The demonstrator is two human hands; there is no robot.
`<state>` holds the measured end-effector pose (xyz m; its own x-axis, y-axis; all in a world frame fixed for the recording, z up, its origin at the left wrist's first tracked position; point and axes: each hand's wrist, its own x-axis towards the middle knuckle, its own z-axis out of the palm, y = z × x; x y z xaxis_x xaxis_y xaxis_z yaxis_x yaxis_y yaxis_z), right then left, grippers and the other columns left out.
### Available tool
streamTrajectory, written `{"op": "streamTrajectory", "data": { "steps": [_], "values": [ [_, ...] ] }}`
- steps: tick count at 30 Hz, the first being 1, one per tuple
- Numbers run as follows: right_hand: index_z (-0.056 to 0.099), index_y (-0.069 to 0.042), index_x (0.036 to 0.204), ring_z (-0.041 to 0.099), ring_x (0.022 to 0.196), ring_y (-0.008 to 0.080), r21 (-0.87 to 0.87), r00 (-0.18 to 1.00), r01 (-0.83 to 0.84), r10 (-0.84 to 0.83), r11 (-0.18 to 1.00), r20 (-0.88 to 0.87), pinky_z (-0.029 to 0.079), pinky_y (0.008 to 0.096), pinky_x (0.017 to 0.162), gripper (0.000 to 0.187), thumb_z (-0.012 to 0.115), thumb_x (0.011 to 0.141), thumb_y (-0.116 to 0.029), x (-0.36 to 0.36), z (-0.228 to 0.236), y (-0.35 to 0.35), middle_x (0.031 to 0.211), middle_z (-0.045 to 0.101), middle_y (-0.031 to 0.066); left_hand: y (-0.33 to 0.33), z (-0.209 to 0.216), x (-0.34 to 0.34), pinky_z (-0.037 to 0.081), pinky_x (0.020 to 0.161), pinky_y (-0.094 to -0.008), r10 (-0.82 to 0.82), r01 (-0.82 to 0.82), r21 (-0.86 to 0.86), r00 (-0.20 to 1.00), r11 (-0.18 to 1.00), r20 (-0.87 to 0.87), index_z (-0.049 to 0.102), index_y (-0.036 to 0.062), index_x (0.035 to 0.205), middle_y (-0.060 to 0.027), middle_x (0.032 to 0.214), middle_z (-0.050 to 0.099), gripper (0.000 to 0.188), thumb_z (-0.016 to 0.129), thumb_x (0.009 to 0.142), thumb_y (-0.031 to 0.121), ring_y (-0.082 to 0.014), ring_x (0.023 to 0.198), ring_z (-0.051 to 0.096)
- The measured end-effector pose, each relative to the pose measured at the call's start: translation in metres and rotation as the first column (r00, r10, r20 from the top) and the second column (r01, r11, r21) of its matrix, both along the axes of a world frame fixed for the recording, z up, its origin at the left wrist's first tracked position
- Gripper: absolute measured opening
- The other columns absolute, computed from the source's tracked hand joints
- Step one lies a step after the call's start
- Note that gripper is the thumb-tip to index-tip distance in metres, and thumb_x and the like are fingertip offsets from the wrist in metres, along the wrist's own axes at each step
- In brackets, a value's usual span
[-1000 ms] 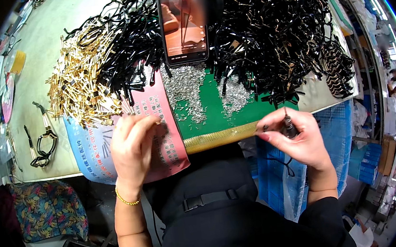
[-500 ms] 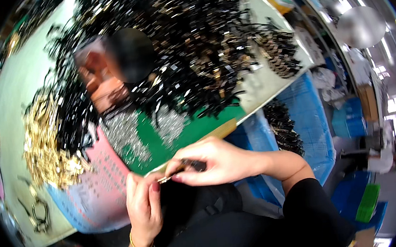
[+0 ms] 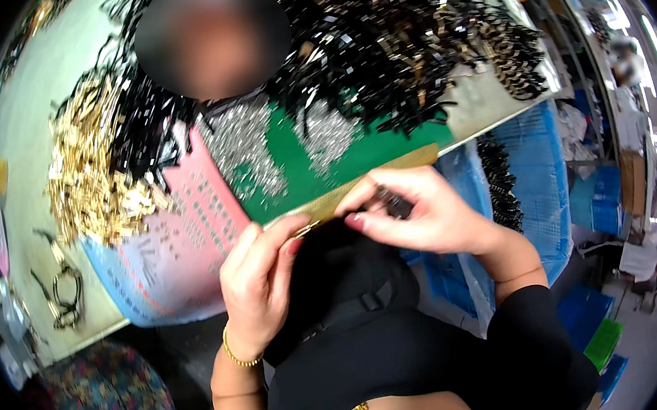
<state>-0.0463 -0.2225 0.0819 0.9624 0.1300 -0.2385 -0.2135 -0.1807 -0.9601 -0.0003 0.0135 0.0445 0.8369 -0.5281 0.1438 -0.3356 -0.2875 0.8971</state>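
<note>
My left hand (image 3: pixel 260 279), with a gold bead bracelet at its wrist, is closed, thumb against forefinger. A small gold metal piece (image 3: pixel 309 228) sticks out from its pinch. To its right, my right hand (image 3: pixel 416 212) is closed around a small dark piece (image 3: pixel 395 202) whose kind I cannot make out. A gap lies between the two hands. Both are at the table's near edge, over my lap. Just beyond them is a green mat (image 3: pixel 371 152) with heaps of small silver pieces (image 3: pixel 248 145). Left of it lies a pile of gold strip-like pieces (image 3: pixel 87 165).
A large heap of black shiny strips (image 3: pixel 399 32) covers the table's far part. A pink and blue printed sheet (image 3: pixel 194 210) lies left of the mat. Blue plastic crates (image 3: pixel 535 177) stand at right, one holding dark strips. Black-and-gold loops (image 3: pixel 64 290) lie at left.
My hands have drawn apart; earlier their fingertips nearly met. The view has shifted, so both hands and the table appear farther right and higher.
</note>
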Motion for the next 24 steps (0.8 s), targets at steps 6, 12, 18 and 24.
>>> {"op": "streamTrajectory", "data": {
  "steps": [6,12,18,24],
  "values": [
    [0.070,0.000,0.108,0.054,0.070,0.0068,-0.125,0.990,-0.138,0.137,0.982,-0.023,0.046,0.0245,0.065,0.017,0.069,0.094,-0.010,0.007,0.004,0.010,0.081,0.064,0.0032,0.002,-0.009,0.000,0.043,0.057,-0.0334,-0.019,0.015,-0.079,0.999,0.997,-0.046,0.070,0.0023,0.115,-0.0078,0.076,0.057,0.025,0.072,0.090,-0.001,-0.0207,0.061,0.051],
    [0.071,-0.001,0.108,0.064,0.071,0.0144,-0.177,0.986,-0.157,0.164,0.972,0.022,0.051,0.0282,0.066,0.021,0.071,0.092,-0.014,0.009,-0.001,0.009,0.084,0.070,0.0081,0.007,-0.018,-0.003,0.056,0.075,-0.0302,-0.157,0.121,-0.170,0.963,0.978,-0.218,0.070,0.0020,0.115,-0.0116,0.101,0.076,0.018,0.062,0.100,0.008,-0.0240,0.086,0.074],
    [0.074,-0.002,0.106,0.062,0.069,0.0094,-0.233,0.972,-0.219,0.233,0.947,0.034,0.049,0.0252,0.064,0.017,0.073,0.090,-0.005,0.015,0.007,0.008,0.088,0.072,0.0042,0.014,-0.008,0.003,0.056,0.073,-0.0321,-0.278,0.222,-0.181,0.871,0.958,-0.405,0.070,0.0032,0.114,-0.0120,0.098,0.076,0.018,0.060,0.102,0.012,-0.0241,0.083,0.075],
    [0.069,-0.006,0.095,0.069,0.075,0.0284,-0.554,0.804,-0.433,0.582,0.711,0.119,0.051,0.0368,0.062,0.018,0.075,0.088,-0.021,0.018,0.016,-0.004,0.081,0.067,0.0081,0.018,-0.006,0.007,0.053,0.061,-0.0366,-0.473,0.483,0.044,0.870,0.875,-0.142,0.070,0.0077,0.100,-0.0100,0.079,0.070,0.011,0.063,0.099,0.016,-0.0288,0.067,0.068]
  ]
}}
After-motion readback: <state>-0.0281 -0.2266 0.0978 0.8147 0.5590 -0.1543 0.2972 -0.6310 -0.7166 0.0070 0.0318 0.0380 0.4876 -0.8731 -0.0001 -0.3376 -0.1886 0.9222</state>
